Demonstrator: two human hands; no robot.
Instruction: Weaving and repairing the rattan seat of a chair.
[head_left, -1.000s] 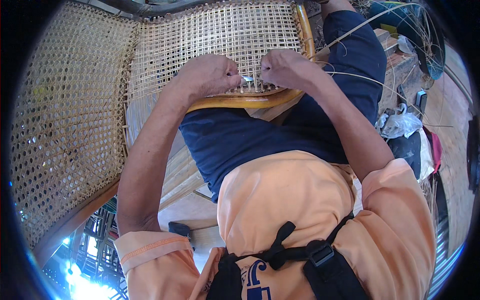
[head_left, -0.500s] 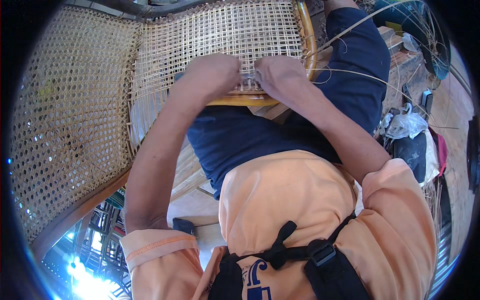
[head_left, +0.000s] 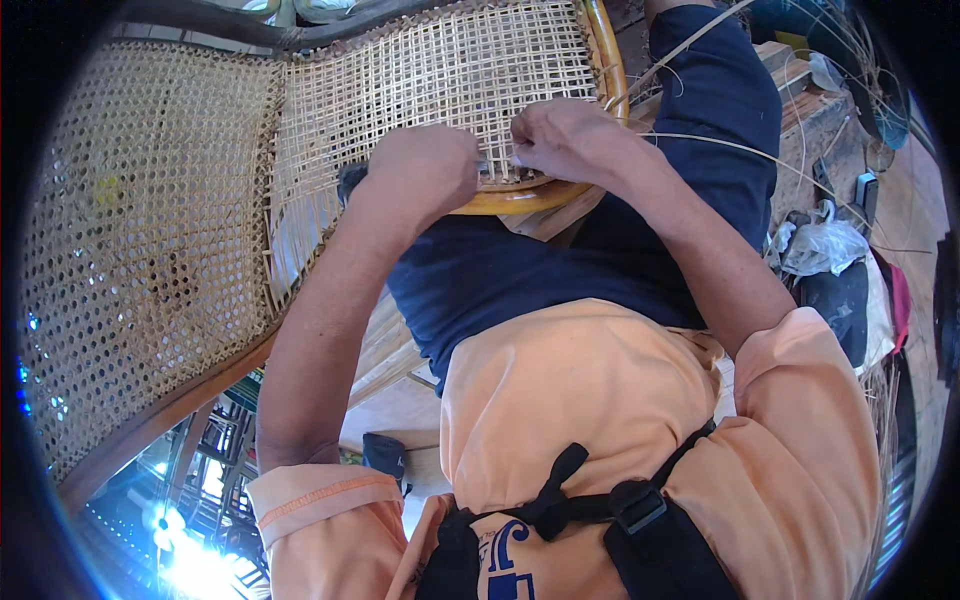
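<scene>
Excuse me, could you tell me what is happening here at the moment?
A seated person is weaving cane on a chair seat propped against their lap. The left hand and right hand meet at the near edge of the open-grid weave, by the curved wooden rim, pinching something too small to make out. Loose cane strands trail off to the right. A finished woven panel stands at left.

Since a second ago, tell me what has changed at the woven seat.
Both hands closed together at the front rim half a second ago; now the left hand and right hand sit slightly apart again. The woven cane seat and wooden rim have not moved. What either grip holds is hidden.
</scene>
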